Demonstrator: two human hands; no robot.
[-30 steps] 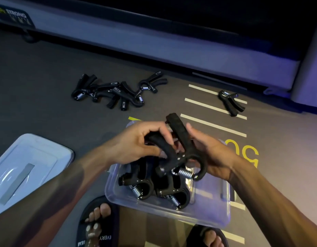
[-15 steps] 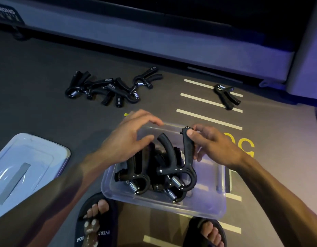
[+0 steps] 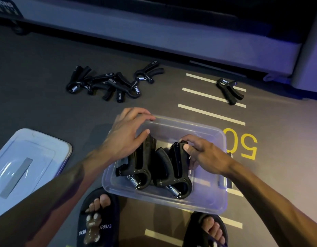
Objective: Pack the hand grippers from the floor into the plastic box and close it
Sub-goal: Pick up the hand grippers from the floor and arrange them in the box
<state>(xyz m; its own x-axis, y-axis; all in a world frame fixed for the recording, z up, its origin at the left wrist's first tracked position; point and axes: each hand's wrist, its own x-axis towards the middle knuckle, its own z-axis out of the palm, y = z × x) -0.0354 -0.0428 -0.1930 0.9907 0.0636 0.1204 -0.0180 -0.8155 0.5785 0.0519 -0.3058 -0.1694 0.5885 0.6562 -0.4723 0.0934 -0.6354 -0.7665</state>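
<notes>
A clear plastic box [image 3: 210, 202] stands on the floor in front of my feet. Inside it stand black hand grippers with steel springs, one on the left [image 3: 139, 168] and one on the right [image 3: 173, 173]. My right hand [image 3: 202, 154] pinches the upper handle of the right gripper inside the box. My left hand [image 3: 125, 134] hovers over the box's far left corner, fingers relaxed, thumb touching the left gripper's handle. A pile of several grippers [image 3: 109, 82] lies on the floor beyond the box. A single gripper [image 3: 229, 90] lies at the far right.
The box's lid [image 3: 27, 164] lies flat on the floor to the left. My two sandalled feet [image 3: 98, 216] stand just below the box. White floor stripes and a yellow "50" mark [image 3: 243, 143] lie to the right. A treadmill base [image 3: 154, 27] runs along the back.
Both hands have lowered the gripper from above the box down into it. My left hand has let go of it and now spreads over the box's far left corner.
</notes>
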